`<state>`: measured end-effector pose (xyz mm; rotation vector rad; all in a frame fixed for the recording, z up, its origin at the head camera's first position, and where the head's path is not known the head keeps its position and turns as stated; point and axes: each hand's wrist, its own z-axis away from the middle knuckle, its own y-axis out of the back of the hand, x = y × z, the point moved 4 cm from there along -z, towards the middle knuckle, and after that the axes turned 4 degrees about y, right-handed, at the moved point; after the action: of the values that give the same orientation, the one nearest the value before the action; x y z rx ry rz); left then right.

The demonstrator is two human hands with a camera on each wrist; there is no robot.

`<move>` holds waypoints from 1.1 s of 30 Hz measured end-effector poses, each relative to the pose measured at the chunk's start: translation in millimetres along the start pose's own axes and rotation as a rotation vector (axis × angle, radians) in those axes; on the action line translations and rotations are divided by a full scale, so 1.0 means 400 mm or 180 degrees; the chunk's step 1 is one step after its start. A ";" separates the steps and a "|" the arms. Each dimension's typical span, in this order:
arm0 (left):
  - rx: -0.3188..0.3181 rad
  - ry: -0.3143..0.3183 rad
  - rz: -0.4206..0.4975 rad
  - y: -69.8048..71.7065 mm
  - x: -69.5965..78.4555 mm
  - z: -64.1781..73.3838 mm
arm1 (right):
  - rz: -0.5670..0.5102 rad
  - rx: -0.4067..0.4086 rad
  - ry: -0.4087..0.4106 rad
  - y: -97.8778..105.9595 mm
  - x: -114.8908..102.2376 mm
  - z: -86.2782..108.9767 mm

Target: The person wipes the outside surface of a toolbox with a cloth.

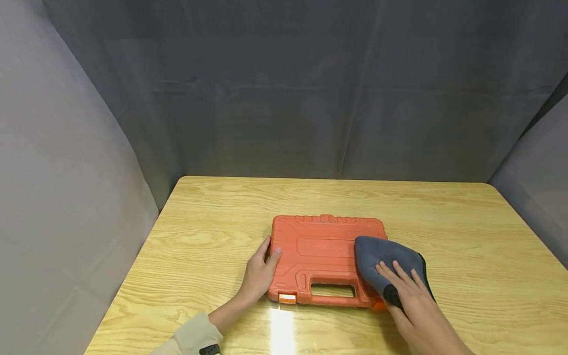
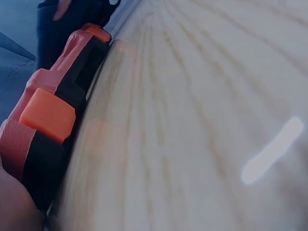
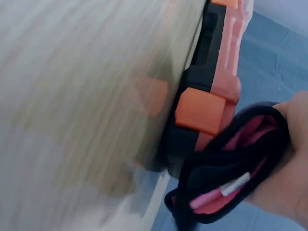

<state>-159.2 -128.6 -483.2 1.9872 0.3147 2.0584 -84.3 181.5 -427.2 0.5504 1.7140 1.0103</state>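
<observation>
A red hard plastic tool case (image 1: 326, 246) lies flat on the table, its carrying handle and orange latches (image 1: 287, 299) facing the near edge. My left hand (image 1: 259, 274) grips the case's left side, thumb on the lid and fingers along the edge. Over the right part of the lid lies a folded grey-blue cloth (image 1: 377, 250) with black edging; the right wrist view shows pink inside its folds (image 3: 250, 132) and a small white tag (image 3: 236, 184). My right hand (image 1: 414, 301) rests on this cloth with its fingers spread and straight. The case's black lower half (image 2: 45, 161) shows in the left wrist view.
The wood-grain table (image 1: 213, 222) extends around the case on every side. A dark grey curtain (image 1: 284, 98) hangs behind it, with lighter grey panels (image 1: 66, 197) at the left and right.
</observation>
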 end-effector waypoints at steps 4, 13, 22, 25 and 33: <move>-0.0002 -0.0007 -0.0041 0.001 -0.001 -0.001 | -0.0220 0.0168 0.0280 0.003 -0.048 -0.011; -0.0035 -0.0020 -0.0091 -0.002 -0.006 0.001 | -0.0298 0.0103 0.1799 -0.093 -0.192 -0.047; -0.0068 -0.0130 0.0005 0.002 0.001 0.011 | 0.0596 -0.0338 0.2851 -0.211 -0.291 -0.094; -0.0043 -0.0184 0.0001 0.001 0.005 0.011 | 0.0958 -0.0289 0.3017 -0.232 -0.304 -0.102; -0.0055 -0.0074 0.0069 0.005 0.005 -0.001 | 0.1183 -0.0400 0.2948 -0.230 -0.291 -0.101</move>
<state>-159.5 -130.0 -480.8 2.0117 0.2710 2.0426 -69.1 28.7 -436.4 0.3309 2.3623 1.8150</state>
